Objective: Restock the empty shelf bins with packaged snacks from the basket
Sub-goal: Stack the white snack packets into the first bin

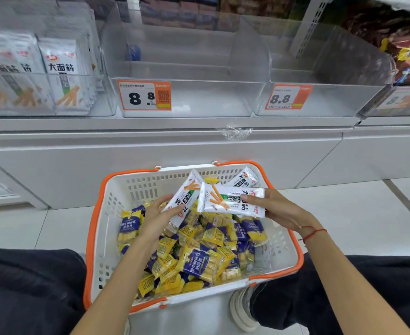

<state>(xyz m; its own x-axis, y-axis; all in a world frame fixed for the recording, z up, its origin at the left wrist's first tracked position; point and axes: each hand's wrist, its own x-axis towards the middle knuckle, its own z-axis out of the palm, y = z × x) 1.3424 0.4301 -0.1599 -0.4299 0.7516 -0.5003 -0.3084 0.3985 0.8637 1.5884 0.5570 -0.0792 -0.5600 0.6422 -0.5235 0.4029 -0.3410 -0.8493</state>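
Note:
A white basket with an orange rim [117, 197] stands on the floor between my knees, full of several yellow-and-purple snack packs [199, 259]. Over it, my left hand [158, 213] grips a white snack packet [183, 198] by its lower end. My right hand [279, 209] pinches a second white packet [225, 200], held flat and sideways. A third white packet [243, 178] leans against the basket's far wall. On the shelf above, two clear bins stand bare: the middle bin [187, 68] with an 8.8 price tag and the right bin [320, 76].
The left bin [37, 73] holds upright white packets of the same kind. A bin at the far right [406, 56] holds dark red snack bags. The white shelf front [163, 151] rises just behind the basket. My knees flank the basket; a white shoe [242, 308] sits beside it.

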